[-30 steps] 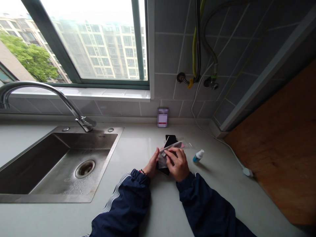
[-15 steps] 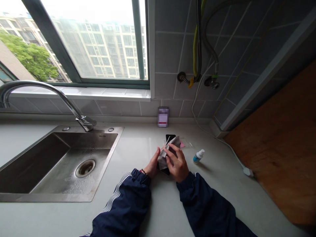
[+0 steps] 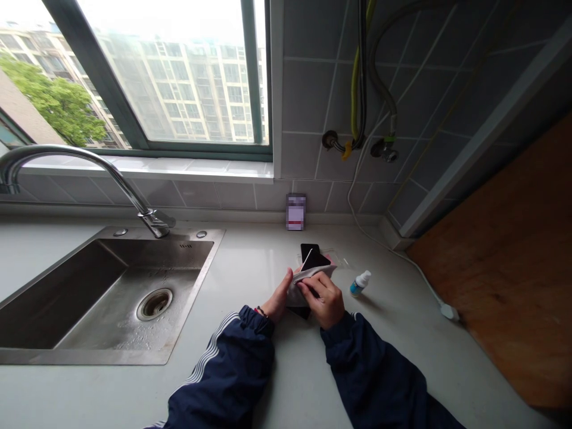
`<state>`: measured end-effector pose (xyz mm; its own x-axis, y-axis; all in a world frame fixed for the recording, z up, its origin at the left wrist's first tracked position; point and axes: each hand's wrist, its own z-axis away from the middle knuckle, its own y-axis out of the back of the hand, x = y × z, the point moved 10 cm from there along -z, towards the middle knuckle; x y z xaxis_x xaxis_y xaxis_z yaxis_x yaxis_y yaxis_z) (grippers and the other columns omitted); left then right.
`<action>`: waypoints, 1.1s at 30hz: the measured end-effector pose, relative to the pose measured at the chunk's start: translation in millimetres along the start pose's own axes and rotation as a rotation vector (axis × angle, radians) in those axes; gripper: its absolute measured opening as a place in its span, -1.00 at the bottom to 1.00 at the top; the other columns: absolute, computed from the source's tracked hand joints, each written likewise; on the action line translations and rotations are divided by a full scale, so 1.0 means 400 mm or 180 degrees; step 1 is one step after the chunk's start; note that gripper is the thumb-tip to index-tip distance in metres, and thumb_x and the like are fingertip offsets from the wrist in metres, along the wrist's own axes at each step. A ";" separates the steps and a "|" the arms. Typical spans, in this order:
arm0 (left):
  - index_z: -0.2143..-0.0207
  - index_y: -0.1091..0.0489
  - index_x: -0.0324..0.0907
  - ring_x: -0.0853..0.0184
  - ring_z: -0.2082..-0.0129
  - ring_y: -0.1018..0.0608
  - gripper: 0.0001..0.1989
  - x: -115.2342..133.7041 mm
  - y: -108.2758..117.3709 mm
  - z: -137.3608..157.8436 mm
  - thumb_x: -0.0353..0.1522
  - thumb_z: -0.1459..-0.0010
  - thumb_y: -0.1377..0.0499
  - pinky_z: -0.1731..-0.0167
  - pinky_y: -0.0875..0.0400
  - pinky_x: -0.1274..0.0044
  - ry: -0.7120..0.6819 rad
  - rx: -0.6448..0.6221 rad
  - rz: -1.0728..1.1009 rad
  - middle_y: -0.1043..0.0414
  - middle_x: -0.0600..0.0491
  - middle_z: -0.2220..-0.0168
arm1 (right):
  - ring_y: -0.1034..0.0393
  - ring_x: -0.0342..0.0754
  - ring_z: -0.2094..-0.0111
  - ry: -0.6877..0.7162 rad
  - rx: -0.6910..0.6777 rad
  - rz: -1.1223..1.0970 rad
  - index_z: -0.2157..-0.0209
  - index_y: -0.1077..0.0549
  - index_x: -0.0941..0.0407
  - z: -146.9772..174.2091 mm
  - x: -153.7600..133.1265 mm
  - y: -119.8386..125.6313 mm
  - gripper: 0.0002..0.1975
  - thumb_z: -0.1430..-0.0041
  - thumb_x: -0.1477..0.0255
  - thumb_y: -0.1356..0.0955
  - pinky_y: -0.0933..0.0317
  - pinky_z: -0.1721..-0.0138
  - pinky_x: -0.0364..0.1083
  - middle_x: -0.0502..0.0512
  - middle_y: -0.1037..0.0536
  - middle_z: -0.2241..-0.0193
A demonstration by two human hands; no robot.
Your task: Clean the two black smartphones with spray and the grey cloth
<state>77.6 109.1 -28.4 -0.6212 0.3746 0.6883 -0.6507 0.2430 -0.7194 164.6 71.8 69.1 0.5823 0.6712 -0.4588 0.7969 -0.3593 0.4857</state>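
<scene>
My left hand [image 3: 280,293] is closed around the left side of a black-screened phone [image 3: 315,260] with a pale edge, held tilted above the counter. Its fingers beneath the phone are hidden. A light grey cloth [image 3: 298,293] lies across the phone's middle, leaving the top and a dark lower corner visible. My right hand [image 3: 325,300] pinches the cloth and presses it against the screen. Behind the phone, a flat black object [image 3: 309,250] rests on the counter beside a clear plastic packet with a pink piece [image 3: 329,259]. Right of my hands stands a small white-capped spray bottle [image 3: 360,283].
A steel sink [image 3: 196,298] with a curved faucet [image 3: 111,170] takes up the left. A blurred-screen device [image 3: 295,213] leans against the back wall. On the right, a white cable [image 3: 402,256] runs to a plug [image 3: 448,311] near a wooden panel [image 3: 504,286].
My right hand has drawn the cloth lower on the phone, and its fingers have curled in more. More of the black screen shows at the top. My left hand has hardly moved.
</scene>
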 end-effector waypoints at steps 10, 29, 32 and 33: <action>-0.10 -0.48 -0.35 0.16 0.11 -0.66 -0.36 -0.013 0.020 0.021 0.03 -0.34 -0.04 0.04 -0.49 0.46 0.0344 0.0482 -0.0105 -0.62 -0.20 0.09 | -0.43 0.05 0.19 -0.0018 0.0166 0.0325 0.01 -0.57 0.11 -0.011 -0.005 0.013 -0.76 -0.35 0.39 -0.36 -0.42 0.12 0.04 0.17 -0.48 0.24; -0.22 -0.39 -0.25 0.08 -0.31 -0.35 -0.36 0.014 -0.024 0.026 0.01 -0.33 -0.06 -0.36 -0.10 0.34 0.0196 0.0255 0.0055 -0.40 -0.15 -0.24 | -0.05 0.22 -0.39 0.0077 -0.0162 0.0736 -0.36 -0.22 0.08 -0.007 0.000 -0.024 -0.43 -0.35 0.50 -0.23 -0.15 -0.30 0.26 0.20 -0.19 -0.38; -0.24 -0.38 -0.26 0.11 -0.35 -0.29 -0.35 0.014 -0.022 0.026 0.01 -0.32 -0.06 -0.36 -0.09 0.38 0.0178 0.0287 0.0064 -0.35 -0.13 -0.28 | 0.09 0.25 -0.44 0.0053 -0.0306 0.0721 -0.43 -0.05 0.06 -0.003 0.005 -0.038 -0.36 -0.37 0.48 -0.22 -0.10 -0.32 0.31 0.19 -0.04 -0.44; -0.25 -0.37 -0.26 0.12 -0.36 -0.27 -0.35 0.015 -0.020 0.027 0.01 -0.32 -0.07 -0.36 -0.09 0.39 0.0165 0.0302 0.0062 -0.34 -0.12 -0.28 | 0.14 0.27 -0.45 0.0042 -0.0360 0.0721 -0.45 0.00 0.07 0.000 0.007 -0.044 -0.35 -0.38 0.46 -0.22 -0.08 -0.32 0.33 0.20 0.00 -0.45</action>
<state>74.6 99.9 -17.5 -0.6122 0.4248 0.6669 -0.6787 0.1504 -0.7189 152.3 80.2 59.4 0.7411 0.5905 -0.3195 0.6228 -0.4270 0.6556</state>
